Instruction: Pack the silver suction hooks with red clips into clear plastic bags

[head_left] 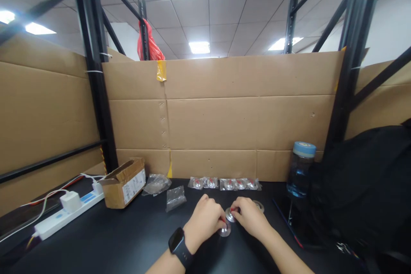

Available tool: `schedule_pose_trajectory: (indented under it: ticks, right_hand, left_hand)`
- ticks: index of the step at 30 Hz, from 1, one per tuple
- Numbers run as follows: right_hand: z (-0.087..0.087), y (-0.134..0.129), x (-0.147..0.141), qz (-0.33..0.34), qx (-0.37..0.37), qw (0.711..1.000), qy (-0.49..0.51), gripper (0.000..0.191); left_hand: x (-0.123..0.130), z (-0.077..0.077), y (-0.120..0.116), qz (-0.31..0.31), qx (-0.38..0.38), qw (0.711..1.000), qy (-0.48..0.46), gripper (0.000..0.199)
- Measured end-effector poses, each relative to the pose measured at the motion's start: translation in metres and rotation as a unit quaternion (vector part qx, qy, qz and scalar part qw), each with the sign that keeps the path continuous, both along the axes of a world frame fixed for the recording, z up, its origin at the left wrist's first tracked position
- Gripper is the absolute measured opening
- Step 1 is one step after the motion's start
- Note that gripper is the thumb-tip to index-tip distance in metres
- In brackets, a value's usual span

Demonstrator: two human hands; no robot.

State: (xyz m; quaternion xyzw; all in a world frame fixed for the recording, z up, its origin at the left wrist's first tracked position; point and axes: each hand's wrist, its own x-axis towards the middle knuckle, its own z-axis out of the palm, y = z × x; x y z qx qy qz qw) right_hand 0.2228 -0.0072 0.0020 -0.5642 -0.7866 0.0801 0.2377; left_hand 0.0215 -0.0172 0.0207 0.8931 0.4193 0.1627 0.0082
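Note:
My left hand (207, 217), with a dark watch on its wrist, has its fingers closed on a round, clear-looking disc (224, 230) low over the black table. Just beyond it, my right hand (251, 215) pinches a small silvery disc (229, 215) with a bit of red at its middle. The two discs are close together; whether they touch I cannot tell. Partly hidden behind my right hand lies a silvery ring (259, 206). What the pieces are exactly is too small to make out.
Along the cardboard wall (212, 124) lie several bagged round pieces (240, 184). Crumpled clear bags (176, 198) and an open cardboard box (125, 184) stand left, beside a white power strip (69, 214). At right are a blue-lidded bottle (301, 169) and a black bag (366, 188).

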Motion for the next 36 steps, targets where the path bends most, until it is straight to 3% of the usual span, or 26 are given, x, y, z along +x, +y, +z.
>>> schedule_pose_trajectory:
  ticks: [9,15,23,36]
  right_hand:
    - [0.008,-0.006,0.003,-0.034,0.000,0.996,-0.083,0.014]
    - [0.006,-0.007,0.003,-0.018,0.011,0.995,-0.097,0.013]
    - [0.005,-0.006,0.003,-0.007,0.018,0.996,-0.088,0.014]
    - [0.013,-0.006,-0.001,0.006,-0.021,0.993,-0.117,0.013]
  left_hand:
    - [-0.001,-0.002,0.000,-0.003,0.028,0.997,0.077,0.014]
    - [-0.002,-0.003,-0.001,-0.004,0.046,0.997,0.067,0.007]
    - [0.001,-0.009,-0.001,-0.007,0.074,0.996,0.057,0.012]
    - [-0.002,0.007,-0.005,-0.048,0.039,0.997,0.053,0.008]
